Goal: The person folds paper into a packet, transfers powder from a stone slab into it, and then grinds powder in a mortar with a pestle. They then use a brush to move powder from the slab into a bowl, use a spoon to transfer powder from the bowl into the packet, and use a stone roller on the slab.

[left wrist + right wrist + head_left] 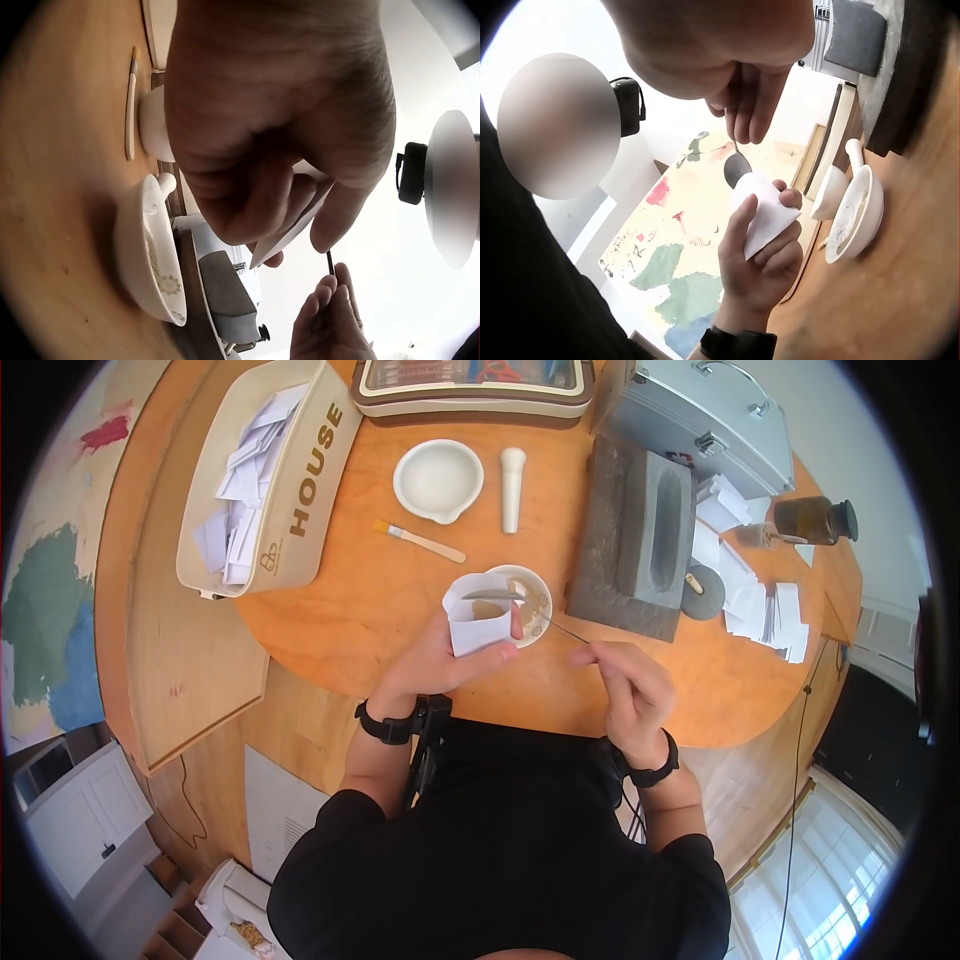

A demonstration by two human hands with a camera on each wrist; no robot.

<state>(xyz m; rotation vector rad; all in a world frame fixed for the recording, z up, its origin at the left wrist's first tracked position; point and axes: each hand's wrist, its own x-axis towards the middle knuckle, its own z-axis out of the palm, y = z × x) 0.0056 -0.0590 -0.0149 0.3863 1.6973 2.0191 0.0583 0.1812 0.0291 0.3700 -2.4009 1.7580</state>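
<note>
My left hand holds a folded white paper pouch upright, the thumb on its near side. Tan powder shows inside the pouch. With my right hand I pinch the thin handle of a metal spoon; its bowl lies at the mouth of the pouch. Below and partly behind the pouch stands a small white bowl with a flower pattern and some pale powder in it. In the left wrist view most of the pouch is hidden behind my left fingers.
Farther back on the table stand a white mortar, a pestle and a brush. A dark stone block lies right, beside folded papers and a brown bottle. A cream bin of papers is left.
</note>
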